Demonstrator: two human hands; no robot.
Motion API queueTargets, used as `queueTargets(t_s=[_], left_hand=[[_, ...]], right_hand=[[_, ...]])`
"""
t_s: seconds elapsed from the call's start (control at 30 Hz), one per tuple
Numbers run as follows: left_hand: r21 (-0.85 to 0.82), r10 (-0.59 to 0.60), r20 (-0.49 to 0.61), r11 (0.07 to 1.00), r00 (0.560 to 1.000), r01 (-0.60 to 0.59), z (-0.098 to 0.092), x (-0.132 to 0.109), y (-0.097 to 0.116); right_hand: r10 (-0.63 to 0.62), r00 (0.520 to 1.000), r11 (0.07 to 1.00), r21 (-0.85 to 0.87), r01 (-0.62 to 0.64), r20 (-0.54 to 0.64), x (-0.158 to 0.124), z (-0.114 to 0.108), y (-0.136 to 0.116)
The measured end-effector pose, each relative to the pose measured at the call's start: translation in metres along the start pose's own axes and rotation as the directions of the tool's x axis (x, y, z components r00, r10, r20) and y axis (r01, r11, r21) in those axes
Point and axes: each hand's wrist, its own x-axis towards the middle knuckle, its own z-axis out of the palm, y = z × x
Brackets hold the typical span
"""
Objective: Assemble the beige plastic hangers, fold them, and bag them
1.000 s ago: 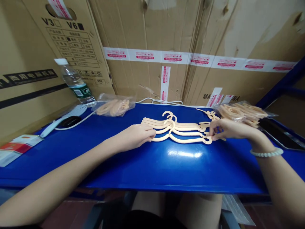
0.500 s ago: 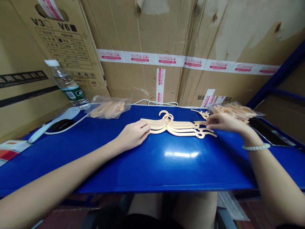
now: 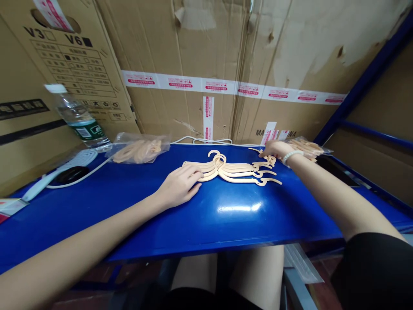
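Several beige plastic folding hangers (image 3: 240, 172) lie stacked on the blue table, with hooks pointing away from me and curved side pieces at their right ends. My left hand (image 3: 179, 183) rests over their left ends, fingers curled round them and partly hiding them. Farther back on the right, my right hand (image 3: 275, 148) reaches down with bent fingers at a small heap of loose beige plastic pieces (image 3: 270, 161). Its fingertips pinch at a thin piece there, partly hidden by the hand. A pale bead bracelet circles the right wrist.
Clear bags of beige parts lie at the back left (image 3: 138, 148) and back right (image 3: 309, 148). At left are a water bottle (image 3: 80, 122), a light-coloured brush (image 3: 61, 172) and a black object (image 3: 72, 174). A dark flat device (image 3: 335, 170) lies at right. Cardboard (image 3: 180, 51) stands behind.
My right hand has left the right ends of the hangers and moved back to the loose pieces. The left hand stays on the hangers. The view has shifted to the right.
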Motion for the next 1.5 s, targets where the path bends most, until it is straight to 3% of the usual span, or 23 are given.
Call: queueTargets(t_s=[0.13, 0.27, 0.37, 0.63, 1.0, 1.1, 1.23, 1.4, 1.5], left_hand=[[-0.037, -0.009, -0.022, 0.999, 1.000, 0.009, 0.000, 0.000, 0.000], [-0.065, -0.021, -0.008, 0.998, 1.000, 0.021, 0.000, 0.001, 0.001], [-0.087, -0.042, 0.009, 0.995, 0.999, 0.042, -0.001, 0.002, 0.001], [-0.149, -0.120, 0.080, 0.980, 0.990, 0.130, 0.001, 0.003, -0.001], [-0.161, -0.152, 0.127, 0.972, 0.980, 0.171, 0.001, 0.004, -0.001], [-0.158, -0.159, 0.140, 0.971, 0.977, 0.181, 0.001, 0.004, -0.001], [-0.115, -0.226, 0.154, 0.963, 0.962, 0.245, 0.003, 0.002, -0.001], [-0.049, -0.371, 0.248, 0.918, 0.895, 0.394, 0.011, 0.000, -0.005], [0.005, -0.426, 0.351, 0.891, 0.834, 0.453, 0.013, 0.003, -0.006]], right_hand=[[0.136, 0.987, 0.980, -0.158, -0.121, 0.086, 0.009, 0.006, -0.013], [0.166, 0.982, 0.961, -0.237, -0.141, 0.088, 0.009, 0.013, -0.022], [0.120, 0.990, 0.961, -0.258, -0.099, 0.068, 0.005, 0.020, -0.031], [-0.147, 0.989, 0.960, -0.240, 0.146, 0.013, 0.007, 0.026, -0.045], [-0.180, 0.981, 0.954, -0.256, 0.157, -0.069, 0.012, 0.017, -0.027], [-0.208, 0.970, 0.958, -0.224, 0.177, -0.123, 0.000, 0.014, -0.029], [-0.296, 0.924, 0.951, -0.168, 0.261, -0.240, -0.038, 0.021, -0.052], [-0.461, 0.846, 0.887, -0.114, 0.447, -0.269, -0.102, 0.061, -0.083], [-0.495, 0.827, 0.866, -0.076, 0.494, -0.266, -0.118, 0.085, -0.085]])
